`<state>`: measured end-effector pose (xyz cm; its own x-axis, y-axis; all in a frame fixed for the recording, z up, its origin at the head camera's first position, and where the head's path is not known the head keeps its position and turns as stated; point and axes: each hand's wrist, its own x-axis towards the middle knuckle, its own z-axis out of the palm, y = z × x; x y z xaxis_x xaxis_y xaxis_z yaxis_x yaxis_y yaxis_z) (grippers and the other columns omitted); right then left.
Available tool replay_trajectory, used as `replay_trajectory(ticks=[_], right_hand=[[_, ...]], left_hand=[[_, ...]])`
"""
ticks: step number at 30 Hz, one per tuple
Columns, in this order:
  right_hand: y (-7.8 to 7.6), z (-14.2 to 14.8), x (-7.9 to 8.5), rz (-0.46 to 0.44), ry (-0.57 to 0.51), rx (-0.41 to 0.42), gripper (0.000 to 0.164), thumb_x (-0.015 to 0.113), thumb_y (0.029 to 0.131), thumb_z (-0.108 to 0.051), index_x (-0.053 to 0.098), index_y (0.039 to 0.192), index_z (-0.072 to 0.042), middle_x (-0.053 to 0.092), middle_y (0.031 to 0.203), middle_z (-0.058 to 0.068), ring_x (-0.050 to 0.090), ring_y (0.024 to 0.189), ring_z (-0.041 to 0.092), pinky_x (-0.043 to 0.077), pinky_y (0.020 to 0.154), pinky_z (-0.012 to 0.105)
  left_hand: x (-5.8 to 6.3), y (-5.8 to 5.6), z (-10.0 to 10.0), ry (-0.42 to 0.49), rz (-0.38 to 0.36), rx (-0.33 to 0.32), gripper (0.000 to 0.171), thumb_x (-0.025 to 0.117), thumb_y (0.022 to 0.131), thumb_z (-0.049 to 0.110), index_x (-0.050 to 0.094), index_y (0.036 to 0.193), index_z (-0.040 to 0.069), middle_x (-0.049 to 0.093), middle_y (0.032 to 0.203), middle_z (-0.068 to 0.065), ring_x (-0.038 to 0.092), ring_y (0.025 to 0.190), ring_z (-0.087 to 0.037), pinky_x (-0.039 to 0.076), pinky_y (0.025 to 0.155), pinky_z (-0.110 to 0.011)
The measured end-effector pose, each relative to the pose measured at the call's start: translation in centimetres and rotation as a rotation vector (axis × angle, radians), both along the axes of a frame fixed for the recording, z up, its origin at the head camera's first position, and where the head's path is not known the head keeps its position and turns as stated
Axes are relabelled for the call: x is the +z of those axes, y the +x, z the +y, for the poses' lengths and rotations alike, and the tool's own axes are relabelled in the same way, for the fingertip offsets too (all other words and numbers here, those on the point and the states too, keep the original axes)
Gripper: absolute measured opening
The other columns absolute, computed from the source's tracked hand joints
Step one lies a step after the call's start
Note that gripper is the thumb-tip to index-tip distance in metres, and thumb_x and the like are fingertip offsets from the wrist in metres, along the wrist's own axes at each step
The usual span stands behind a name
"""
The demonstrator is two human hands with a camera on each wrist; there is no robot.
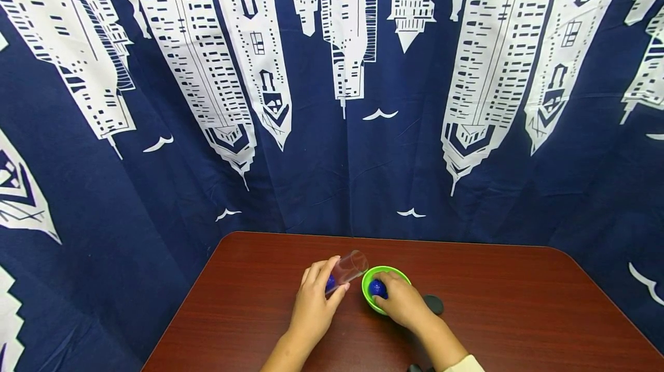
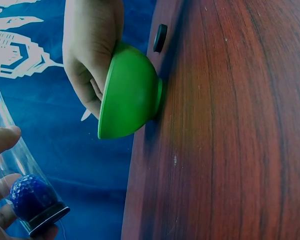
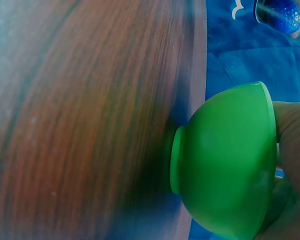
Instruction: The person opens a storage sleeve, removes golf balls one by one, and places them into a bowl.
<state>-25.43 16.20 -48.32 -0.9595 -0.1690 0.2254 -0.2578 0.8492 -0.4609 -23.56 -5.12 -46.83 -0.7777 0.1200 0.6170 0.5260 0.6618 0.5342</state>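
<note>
My left hand (image 1: 313, 305) grips a clear tube (image 1: 351, 266) tilted with its open mouth toward the bowl. Inside the tube's lower end lies a dimpled blue golf ball (image 2: 32, 196), against a black base cap (image 2: 49, 219). A green bowl (image 2: 132, 95) stands upright on the table, right of the tube. The right hand (image 1: 406, 301) reaches over its rim, thumb and fingers around another blue ball (image 1: 377, 288) in the bowl. In both wrist views the bowl's wall hides that ball and the fingertips.
A black round lid (image 1: 433, 304) lies on the brown wooden table (image 1: 498, 297) just right of the bowl. A small dark object (image 1: 414, 368) shows at the bottom edge, partly cut off. Behind the table hangs a blue cloth (image 1: 316, 187) with white buildings.
</note>
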Motion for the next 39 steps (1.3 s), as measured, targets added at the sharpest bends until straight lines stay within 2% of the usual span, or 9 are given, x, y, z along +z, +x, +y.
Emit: replay_trajectory(ticks=[4, 11, 18, 27, 33, 39], right_hand=[[0.1, 0.0, 0.0, 0.015, -0.029, 0.004, 0.045, 0.08, 0.084, -0.017, 0.066, 0.124, -0.003, 0.065, 0.126, 0.016, 0.064, 0.119, 0.035, 0.051, 0.102, 0.054], [0.4, 0.1, 0.0, 0.068, -0.069, -0.017, 0.04, 0.08, 0.085, -0.016, 0.069, 0.122, -0.008, 0.064, 0.116, 0.008, 0.065, 0.114, 0.028, 0.052, 0.101, 0.049], [0.7, 0.3, 0.2, 0.115, -0.149, -0.03, 0.034, 0.077, 0.089, -0.016, 0.069, 0.121, -0.009, 0.064, 0.123, 0.008, 0.064, 0.119, 0.029, 0.051, 0.103, 0.05], [1.3, 1.2, 1.2, 0.139, -0.376, -0.021, 0.033, 0.075, 0.09, -0.011, 0.069, 0.122, -0.013, 0.065, 0.123, -0.001, 0.064, 0.116, 0.022, 0.054, 0.099, 0.048], [2.0, 1.4, 2.3, 0.083, -0.529, 0.004, 0.032, 0.072, 0.093, -0.013, 0.068, 0.125, -0.011, 0.064, 0.125, 0.0, 0.064, 0.118, 0.028, 0.054, 0.1, 0.045], [3.1, 1.3, 3.0, 0.06, -0.634, 0.055, 0.03, 0.071, 0.095, -0.015, 0.067, 0.124, -0.013, 0.064, 0.127, 0.007, 0.066, 0.117, 0.029, 0.056, 0.098, 0.032]], left_hand=[[-0.1, 0.0, 0.0, 0.0, 0.008, -0.001, 0.056, 0.08, 0.088, 0.026, 0.058, 0.139, 0.025, 0.063, 0.124, 0.002, 0.058, 0.114, -0.016, 0.058, 0.088, -0.043], [-0.2, 0.0, 0.0, -0.005, 0.038, 0.006, 0.056, 0.082, 0.086, 0.026, 0.059, 0.137, 0.025, 0.064, 0.123, 0.002, 0.059, 0.112, -0.016, 0.058, 0.087, -0.041], [-0.1, 0.1, 0.1, -0.005, 0.046, -0.006, 0.059, 0.085, 0.083, 0.025, 0.061, 0.136, 0.025, 0.064, 0.12, 0.003, 0.059, 0.11, -0.015, 0.058, 0.088, -0.037], [0.3, 0.1, 0.1, 0.015, 0.072, 0.005, 0.059, 0.088, 0.078, 0.023, 0.065, 0.133, 0.024, 0.066, 0.118, 0.003, 0.059, 0.111, -0.015, 0.057, 0.09, -0.038], [0.6, 0.0, 0.1, -0.012, 0.102, 0.022, 0.059, 0.089, 0.077, 0.023, 0.066, 0.131, 0.023, 0.066, 0.119, 0.001, 0.059, 0.114, -0.019, 0.055, 0.093, -0.04], [0.9, -0.2, 0.0, -0.057, 0.131, 0.03, 0.059, 0.091, 0.075, 0.022, 0.067, 0.129, 0.024, 0.066, 0.12, 0.002, 0.058, 0.116, -0.02, 0.053, 0.097, -0.041]])
